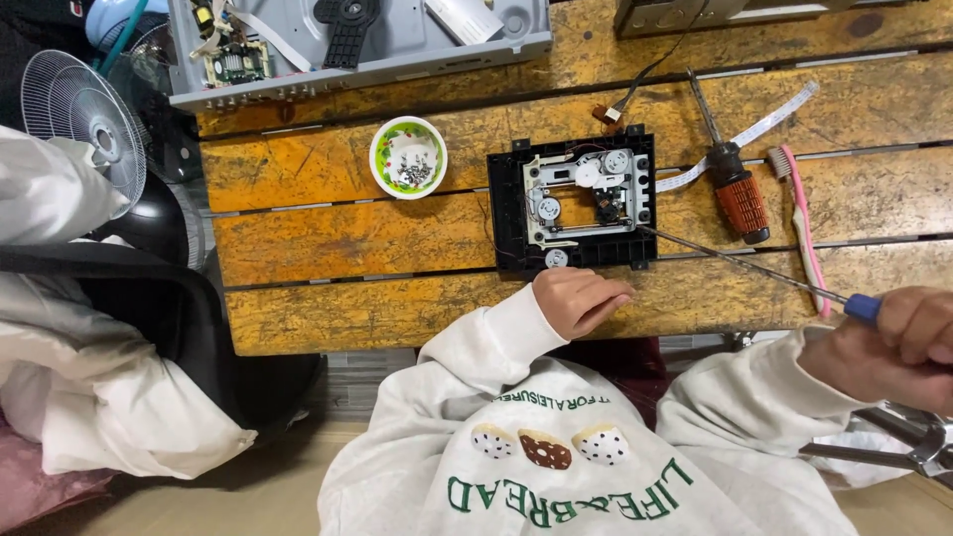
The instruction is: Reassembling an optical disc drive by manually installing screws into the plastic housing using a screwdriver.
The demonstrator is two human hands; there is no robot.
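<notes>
Seemingly, right hand (908, 337) angles screwdriver (745, 263) tip up-left into drive mechanism (574, 199).

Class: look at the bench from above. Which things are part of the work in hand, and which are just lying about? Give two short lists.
In use: black drive mechanism; blue-handled screwdriver in the right hand; left hand resting beside the mechanism.

Lying about: bowl of screws; orange-handled screwdriver; toothbrush; grey chassis; fan.
</notes>
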